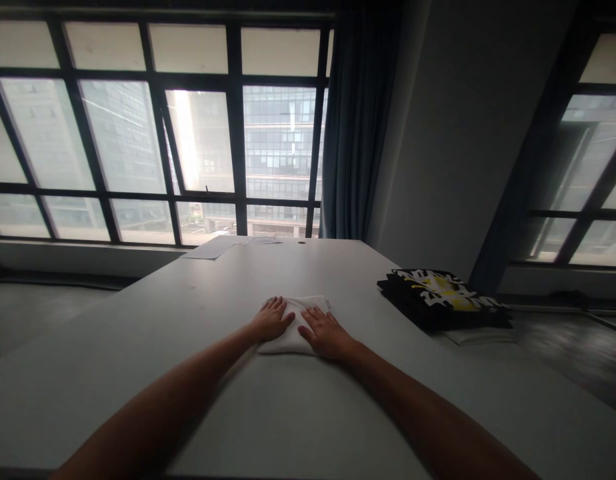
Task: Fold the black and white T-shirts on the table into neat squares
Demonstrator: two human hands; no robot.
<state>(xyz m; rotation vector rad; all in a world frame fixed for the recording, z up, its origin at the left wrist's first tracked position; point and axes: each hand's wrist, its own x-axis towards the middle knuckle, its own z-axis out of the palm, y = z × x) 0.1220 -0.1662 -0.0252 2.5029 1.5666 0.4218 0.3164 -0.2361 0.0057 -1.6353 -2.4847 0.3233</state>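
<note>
A small folded white cloth (294, 327) lies in the middle of a long pale table (198, 347). My left hand (272, 318) rests flat on the cloth's left part, fingers stretched out and pointing away from me. My right hand (325, 332) lies flat on its right part, fingers also extended. Both arms reach forward over the table from the near edge. Neither hand grips anything; the palms press down on the cloth.
A stack of folded black garments with white and yellow print (441, 297) sits on a white item at the table's right side. Sheets of paper (213, 248) lie at the far end. Large windows and a dark curtain (355, 127) stand behind.
</note>
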